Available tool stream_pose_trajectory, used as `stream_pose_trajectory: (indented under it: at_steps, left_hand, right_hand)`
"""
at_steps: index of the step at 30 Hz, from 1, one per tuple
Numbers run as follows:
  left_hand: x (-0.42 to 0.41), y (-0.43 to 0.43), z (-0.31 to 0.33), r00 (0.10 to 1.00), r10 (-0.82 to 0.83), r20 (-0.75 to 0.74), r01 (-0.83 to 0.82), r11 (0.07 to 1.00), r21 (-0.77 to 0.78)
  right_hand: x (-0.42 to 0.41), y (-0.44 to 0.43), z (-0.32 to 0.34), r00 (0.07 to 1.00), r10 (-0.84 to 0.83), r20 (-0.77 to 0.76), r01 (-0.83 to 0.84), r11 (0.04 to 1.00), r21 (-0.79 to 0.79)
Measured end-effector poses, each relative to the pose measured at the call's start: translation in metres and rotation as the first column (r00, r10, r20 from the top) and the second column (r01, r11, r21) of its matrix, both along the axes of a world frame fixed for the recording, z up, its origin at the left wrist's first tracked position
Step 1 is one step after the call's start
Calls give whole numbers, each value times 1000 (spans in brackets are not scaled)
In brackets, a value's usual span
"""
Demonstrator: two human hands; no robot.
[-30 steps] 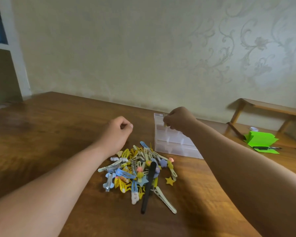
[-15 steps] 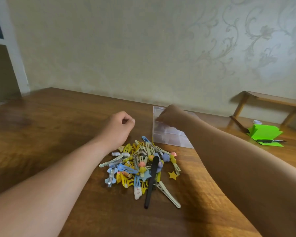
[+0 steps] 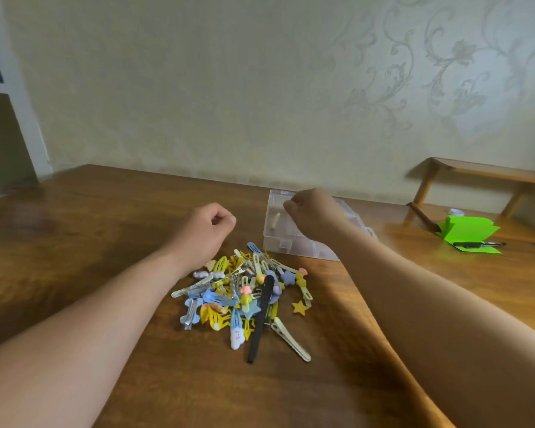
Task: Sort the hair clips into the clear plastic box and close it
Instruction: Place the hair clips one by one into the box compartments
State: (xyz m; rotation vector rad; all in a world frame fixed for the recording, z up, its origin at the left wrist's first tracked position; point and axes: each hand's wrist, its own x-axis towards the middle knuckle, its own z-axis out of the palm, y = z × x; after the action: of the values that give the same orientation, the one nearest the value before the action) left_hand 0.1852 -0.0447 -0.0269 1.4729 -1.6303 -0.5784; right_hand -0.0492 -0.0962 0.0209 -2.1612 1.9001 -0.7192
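A heap of hair clips (image 3: 244, 291) in yellow, blue and beige, with one long black clip (image 3: 261, 316), lies on the wooden table (image 3: 90, 242). Behind it stands the clear plastic box (image 3: 291, 242), open and divided into compartments. One beige clip (image 3: 276, 219) lies in its left compartment. My right hand (image 3: 314, 211) hovers over the box with its fingers curled downward and the fingertips turned away from me. My left hand (image 3: 203, 233) is held just left of the heap in a fist, with nothing visible in it.
A green paper stand (image 3: 467, 231) with a black pen (image 3: 476, 244) sits at the right, below a small wooden shelf (image 3: 488, 174). The patterned wall runs close behind the table, and a white shelf unit (image 3: 10, 103) stands at the far left.
My right hand has dropped lower over the box, and a beige clip now shows in the left compartment. The left hand has stayed in place.
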Motion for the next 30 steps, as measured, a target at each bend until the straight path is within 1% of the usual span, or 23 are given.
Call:
stream_pose_trajectory:
  at_steps: [3,5,7,9,11,13,15,19,21,24,30]
  left_hand:
    - [1,0,0,1000,-18,23,18,1000,-1]
    - [2,0,0,999,-23,31,23,1000,2]
    - [2,2,1,1000,-20,5,20,1000,7]
    - [1,6,3,999,1,-39,-1,1000,4]
    - [-2,11,4,996,29,-79,-29,1000,2]
    - [-4,14,5,995,54,-89,-54,999,7]
    - [-4,17,6,995,59,-81,-57,998,27]
    - [1,19,3,986,75,-152,-70,997,42]
    - [4,20,2,981,97,-169,-91,995,41]
    - [1,21,2,981,108,-163,-102,994,46]
    - [-4,23,2,994,92,-51,-90,995,39]
  right_hand:
    - [-16,37,-5,995,-46,-92,22,970,-244]
    - [-25,63,-6,999,12,-51,-28,941,-337]
    - [-31,81,-8,995,89,37,-71,937,-342]
    - [-32,92,-14,981,156,114,-117,949,-293]
    - [-32,98,-22,967,203,153,-173,967,-189]
    - [-34,102,-31,967,225,116,-218,974,-67]
    - [-37,103,-33,968,240,69,-241,971,10]
    - [-44,105,-24,954,275,117,-289,950,120]
    - [-46,106,-20,944,313,102,-326,928,177]
    - [-45,108,-17,937,347,48,-348,911,221]
    - [-46,107,-15,955,295,8,-290,933,214]
